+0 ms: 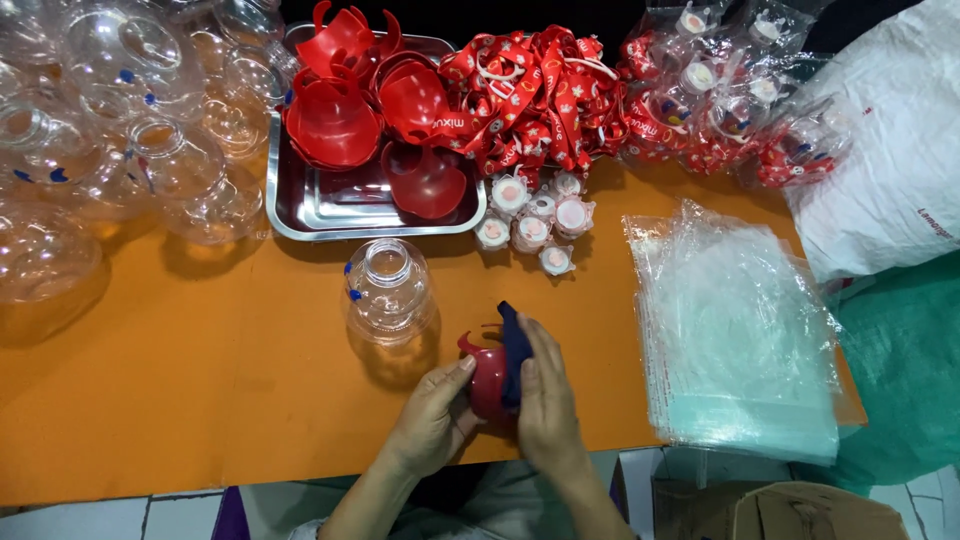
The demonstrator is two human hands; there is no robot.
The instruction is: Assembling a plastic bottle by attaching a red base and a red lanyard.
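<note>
Head view: glossy red horned lid

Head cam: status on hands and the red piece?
Left hand and right hand both grip red piece above orange table. Dark cloth under right fingers. Clear bottle upright just beyond, not touching.

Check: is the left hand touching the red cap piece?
Touching. The head view shows the left hand with fingers wrapped on the red cap piece.
</note>
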